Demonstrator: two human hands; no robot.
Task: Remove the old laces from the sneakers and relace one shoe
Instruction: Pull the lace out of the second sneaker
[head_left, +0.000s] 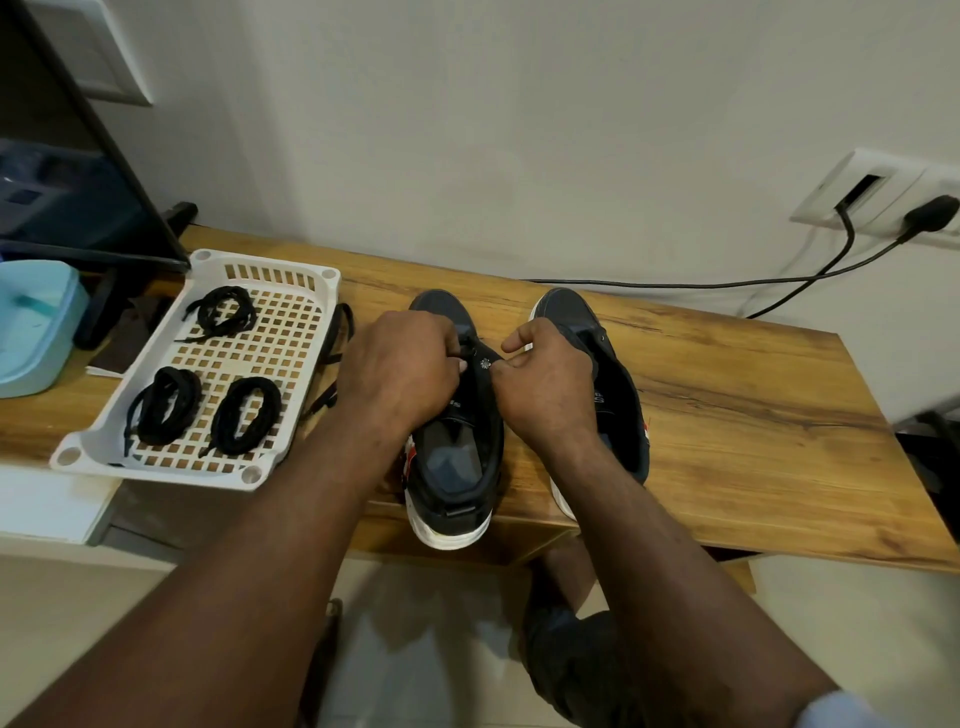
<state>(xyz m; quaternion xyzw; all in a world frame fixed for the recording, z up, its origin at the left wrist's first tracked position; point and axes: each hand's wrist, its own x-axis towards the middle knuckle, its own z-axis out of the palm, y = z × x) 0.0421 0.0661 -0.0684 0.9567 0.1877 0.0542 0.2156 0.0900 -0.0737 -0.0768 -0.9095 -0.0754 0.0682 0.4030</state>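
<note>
On the wooden table (727, 395), close to its front edge, sits the shoe (457, 467) you are lacing. Your left hand (400, 364) pinches the lace (469, 344) at the holes. Your right hand (550, 384) grips the shoe's side flap. The heel hangs over the edge, so a hard tug could pull the shoe off. The other shoe (621, 400) is just beside your right hand, and the basket (208, 260) is near your left. The open room is far to the right.

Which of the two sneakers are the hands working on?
The left sneaker, nearer the white tray: the left hand and right hand both pinch at its lace area. The other sneaker stands alongside.
</note>
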